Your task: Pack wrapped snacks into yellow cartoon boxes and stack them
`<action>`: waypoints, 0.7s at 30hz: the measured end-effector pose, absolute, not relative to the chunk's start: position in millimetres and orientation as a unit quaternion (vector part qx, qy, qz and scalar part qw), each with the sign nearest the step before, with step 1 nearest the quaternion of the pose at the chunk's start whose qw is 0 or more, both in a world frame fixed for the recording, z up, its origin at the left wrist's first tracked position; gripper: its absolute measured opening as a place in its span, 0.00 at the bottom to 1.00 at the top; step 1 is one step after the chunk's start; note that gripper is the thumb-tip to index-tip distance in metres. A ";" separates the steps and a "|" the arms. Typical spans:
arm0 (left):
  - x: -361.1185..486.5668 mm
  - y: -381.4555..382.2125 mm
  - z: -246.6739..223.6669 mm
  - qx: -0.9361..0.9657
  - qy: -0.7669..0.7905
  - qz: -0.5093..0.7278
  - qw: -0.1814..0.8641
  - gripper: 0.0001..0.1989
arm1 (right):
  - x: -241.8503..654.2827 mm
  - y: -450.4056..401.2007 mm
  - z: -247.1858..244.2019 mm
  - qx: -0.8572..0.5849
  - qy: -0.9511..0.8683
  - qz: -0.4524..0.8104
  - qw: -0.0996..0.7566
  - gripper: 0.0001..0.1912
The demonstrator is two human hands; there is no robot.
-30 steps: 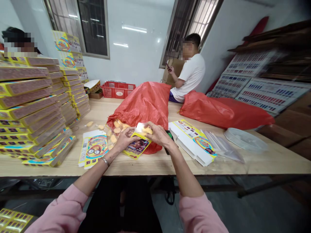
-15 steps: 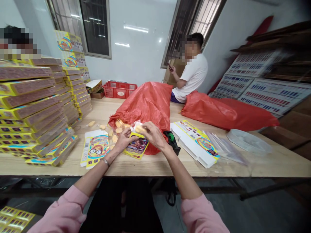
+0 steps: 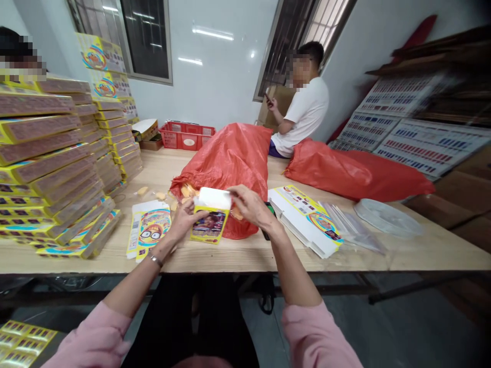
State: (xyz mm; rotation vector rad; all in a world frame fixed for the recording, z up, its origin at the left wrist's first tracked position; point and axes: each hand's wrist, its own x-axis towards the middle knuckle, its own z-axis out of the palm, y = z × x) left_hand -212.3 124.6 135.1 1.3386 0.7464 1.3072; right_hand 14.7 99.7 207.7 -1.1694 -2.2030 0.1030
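Observation:
My left hand (image 3: pixel 184 220) pinches the left side of a small yellow card box (image 3: pixel 207 231) with a picture on its front. The box is upright, its white top flap (image 3: pixel 215 197) lifted. My right hand (image 3: pixel 251 207) is at the flap's right edge, fingers curled; under them shows a small wrapped yellow piece (image 3: pixel 237 211), partly hidden. More wrapped yellow pieces (image 3: pixel 187 191) spill from the mouth of a red woven sack (image 3: pixel 233 158) behind my hands. Flat printed cartons (image 3: pixel 150 232) with a cartoon face in glasses lie left of my left hand.
Stacked yellow boxes (image 3: pixel 49 168) rise on the left. On the right lie a pile of flat cartons (image 3: pixel 303 220), clear plastic bags (image 3: pixel 355 230), a round plastic lid (image 3: pixel 387 217) and a second red sack (image 3: pixel 356 168). A red basket (image 3: pixel 187 137) stands behind. A person (image 3: pixel 303 110) sits across with a phone.
The box stands more upright, and its white flap now shows fully. My right hand has shifted slightly right, taking the yellow piece away from the box's mouth. The view has tilted slightly.

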 end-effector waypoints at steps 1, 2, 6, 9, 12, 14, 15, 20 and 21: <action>-221.6 119.9 135.5 0.543 0.324 0.573 0.521 0.27 | 21.5 100.3 200.5 -0.479 -0.809 0.042 0.337 0.16; -230.6 114.9 135.6 0.523 0.334 0.600 0.505 0.27 | 27.3 101.3 190.5 -0.521 -0.788 0.042 0.325 0.15; -253.7 96.6 133.8 0.492 0.367 0.641 0.461 0.24 | 29.5 110.1 135.5 -0.649 -0.736 0.028 0.188 0.13; -252.8 88.8 129.7 0.489 0.378 0.643 0.453 0.23 | 16.6 115.9 103.3 -0.693 -0.699 0.014 0.179 0.20; -245.4 87.4 122.4 0.488 0.379 0.633 0.466 0.25 | 11.5 113.7 94.0 -0.712 -0.677 0.008 0.187 0.22; -240.7 88.9 117.7 0.492 0.376 0.620 0.482 0.27 | 16.4 107.2 100.8 -0.689 -0.683 0.056 0.236 0.18; -238.5 89.9 116.2 0.495 0.372 0.614 0.490 0.28 | 20.2 102.8 107.7 -0.664 -0.686 0.098 0.281 0.16; -226.5 94.1 118.7 0.522 0.353 0.579 0.518 0.28 | 26.9 80.5 166.6 -0.486 -0.660 0.269 0.505 0.18; -224.0 95.3 120.0 0.528 0.350 0.572 0.521 0.28 | 23.2 78.6 179.6 -0.464 -0.669 0.287 0.505 0.18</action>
